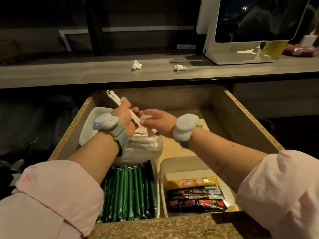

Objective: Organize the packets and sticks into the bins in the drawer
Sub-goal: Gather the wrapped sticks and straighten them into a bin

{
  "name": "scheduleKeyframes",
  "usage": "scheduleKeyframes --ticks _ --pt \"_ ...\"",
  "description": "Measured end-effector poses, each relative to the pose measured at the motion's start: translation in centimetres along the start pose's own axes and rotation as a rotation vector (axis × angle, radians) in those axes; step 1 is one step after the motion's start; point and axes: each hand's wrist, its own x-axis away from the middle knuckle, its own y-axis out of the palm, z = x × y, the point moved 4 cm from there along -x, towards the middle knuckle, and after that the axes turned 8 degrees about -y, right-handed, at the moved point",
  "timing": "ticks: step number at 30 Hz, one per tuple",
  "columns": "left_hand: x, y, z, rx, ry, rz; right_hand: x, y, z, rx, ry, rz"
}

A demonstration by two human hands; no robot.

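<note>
My left hand point(124, 116) is closed around a bundle of white paper-wrapped sticks point(115, 99), held tilted above the far-left clear bin point(89, 125). That bin holds more white sticks point(145, 142). My right hand point(158, 120) reaches in from the right, its fingers touching the lower end of the bundle and the sticks in the bin. A near-left bin holds upright green packets point(131, 190). The near-right bin point(163, 171) holds a yellow Nescafe packet point(191, 182) and two dark packets point(195, 200) lying flat.
The open drawer point(248, 116) has chipboard edges and bare wooden floor at its far right. Above it runs a grey counter point(86, 73) with two crumpled tissues point(136, 65) and a white appliance point(241, 40) at the right.
</note>
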Motion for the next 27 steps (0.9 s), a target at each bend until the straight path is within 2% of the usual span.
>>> scheduleKeyframes --ticks 2,5,10,13,15,18,21,23,25,27 --pt "0.0 -0.3 0.3 0.016 -0.011 0.012 -0.8 1.5 -0.2 0.233 -0.079 -0.041" --pt "-0.2 -0.6 1.2 -0.074 -0.088 -0.063 -2.9 2.0 0.8 0.398 -0.095 -0.035" --pt "-3.1 -4.1 4.1 -0.174 0.04 0.11 -4.0 1.7 3.5 0.569 -0.131 -0.192" --pt "-4.4 -5.8 4.3 -0.453 0.025 0.075 -3.4 2.4 4.8 0.645 -0.197 -0.223" --pt "-3.9 -6.1 3.6 -0.734 0.091 0.163 -3.3 3.2 5.5 0.736 -0.265 -0.248" --pt "-1.6 -5.6 3.6 -0.811 0.242 0.283 -3.6 3.6 5.8 0.807 -0.257 -0.29" --pt "-0.5 -6.7 5.1 -0.899 0.237 0.329 -3.6 2.7 5.1 0.615 -0.16 -0.276" --pt "0.6 -7.1 6.7 -0.958 0.194 0.36 -3.2 1.2 4.4 0.462 -0.051 -0.134" --pt "1.8 -7.1 7.5 -1.085 0.22 0.384 -2.5 0.4 4.4 0.512 0.036 -0.017" --pt "2.5 -7.1 8.2 -1.221 0.275 0.445 -1.7 -0.1 4.6 0.409 0.283 0.033"
